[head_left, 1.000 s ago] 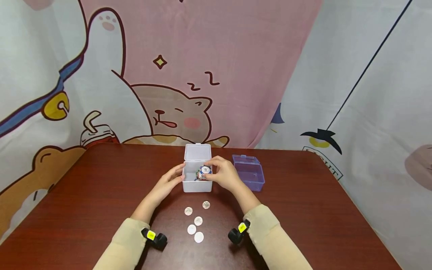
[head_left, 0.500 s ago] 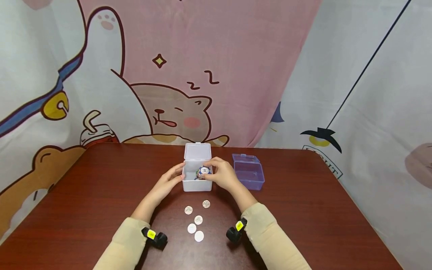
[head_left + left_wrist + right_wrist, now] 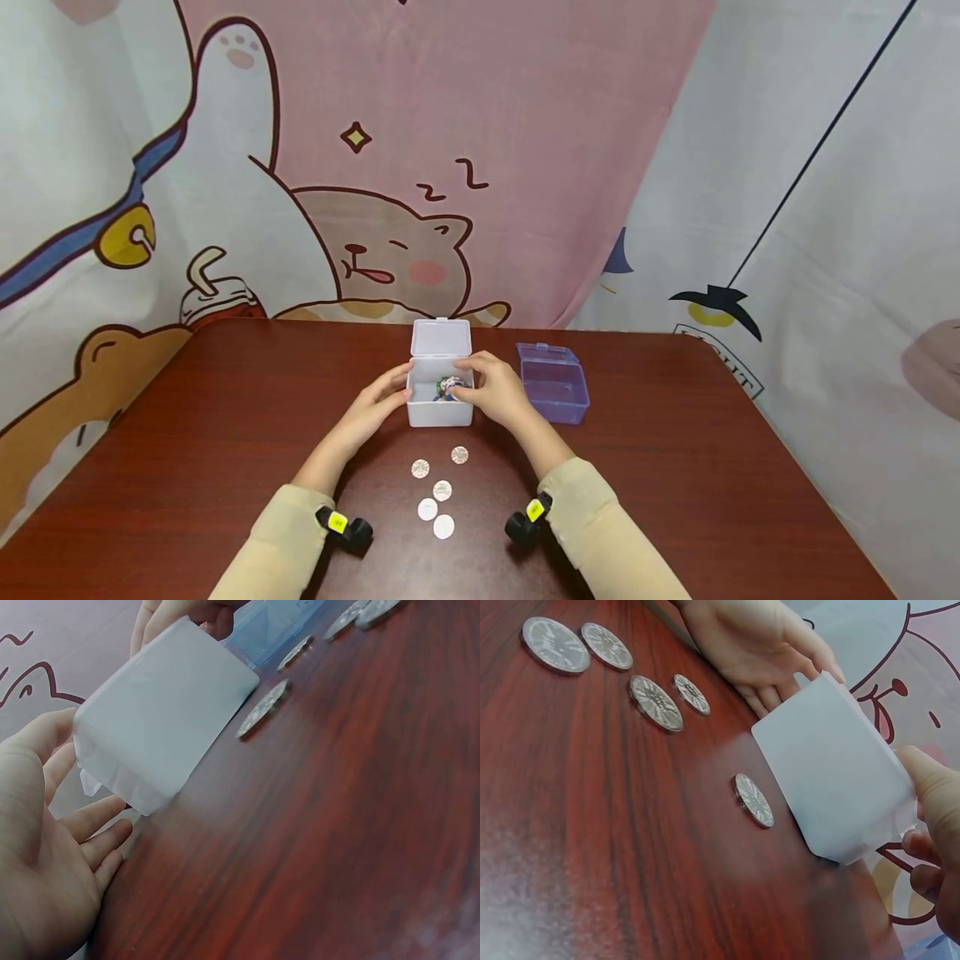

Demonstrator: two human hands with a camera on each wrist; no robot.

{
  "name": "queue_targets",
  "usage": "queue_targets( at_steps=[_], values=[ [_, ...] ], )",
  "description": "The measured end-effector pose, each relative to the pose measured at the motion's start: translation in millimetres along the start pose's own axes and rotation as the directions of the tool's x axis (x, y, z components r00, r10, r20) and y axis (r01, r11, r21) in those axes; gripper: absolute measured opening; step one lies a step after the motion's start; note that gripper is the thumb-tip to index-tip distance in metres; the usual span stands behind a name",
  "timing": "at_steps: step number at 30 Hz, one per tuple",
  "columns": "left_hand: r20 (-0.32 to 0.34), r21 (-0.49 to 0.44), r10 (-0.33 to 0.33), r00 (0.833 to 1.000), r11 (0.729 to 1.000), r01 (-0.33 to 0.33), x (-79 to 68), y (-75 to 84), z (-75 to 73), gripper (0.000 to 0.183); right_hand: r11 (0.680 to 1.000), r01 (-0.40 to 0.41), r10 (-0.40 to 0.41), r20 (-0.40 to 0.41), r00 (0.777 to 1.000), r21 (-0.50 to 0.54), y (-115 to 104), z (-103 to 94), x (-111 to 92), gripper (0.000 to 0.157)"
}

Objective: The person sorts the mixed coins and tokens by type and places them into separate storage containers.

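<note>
At the white box [image 3: 440, 415], hands [image 3: 375, 397] [image 3: 498, 393] angle inward.

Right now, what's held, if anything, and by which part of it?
The left hand touches the white lidded box at its left wall; whether the right hand pinches the poker chips inside cannot be told.

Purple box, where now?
Head view: the purple box stands towards the far edge of the table, right of the white box, beside the right hand.

Pink/wht backdrop [image 3: 540, 142] w/ cartoon animals [image 3: 390, 229] behind dk reddish-brn table [image 3: 690, 467]
</note>
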State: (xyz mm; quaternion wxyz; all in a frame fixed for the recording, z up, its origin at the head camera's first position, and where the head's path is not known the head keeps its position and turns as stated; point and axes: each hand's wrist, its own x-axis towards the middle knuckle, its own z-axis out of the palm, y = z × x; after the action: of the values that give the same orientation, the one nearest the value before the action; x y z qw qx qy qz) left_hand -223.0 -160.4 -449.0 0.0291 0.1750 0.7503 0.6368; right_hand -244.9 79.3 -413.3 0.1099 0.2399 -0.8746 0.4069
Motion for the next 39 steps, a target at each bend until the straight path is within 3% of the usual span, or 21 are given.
queue_targets(
  at_steps=[14,23,30,39],
  values=[
    [-0.011,0.02,-0.002,1.0,1.0,0.002,0.9,-0.7,0.3,0.049,0.997,0.072,-0.071,-0.07,0.995,0.015,-3,-9.3,-10,0.034],
    [0.012,0.018,0.014,1.0,1.0,-0.014,-7.7,26.6,3.8,0.05,0.992,0.093,-0.086,-0.079,0.993,0.09,-4,-22.0,-18,0.033],
    [-0.002,0.003,-0.005,1.0,1.0,0.005,-0.3,2.6,1.3,0.05,0.981,0.133,-0.116,-0.125,0.985,0.14,-1,-33.2,-30,0.029],
    [-0.029,0.066,0.043,0.999,0.997,-0.041,0.2,-5.4,1.4,0.049,0.98,0.133,-0.106,-0.18,0.978,0.145,4,-49.7,-48,0.027]
  ],
)
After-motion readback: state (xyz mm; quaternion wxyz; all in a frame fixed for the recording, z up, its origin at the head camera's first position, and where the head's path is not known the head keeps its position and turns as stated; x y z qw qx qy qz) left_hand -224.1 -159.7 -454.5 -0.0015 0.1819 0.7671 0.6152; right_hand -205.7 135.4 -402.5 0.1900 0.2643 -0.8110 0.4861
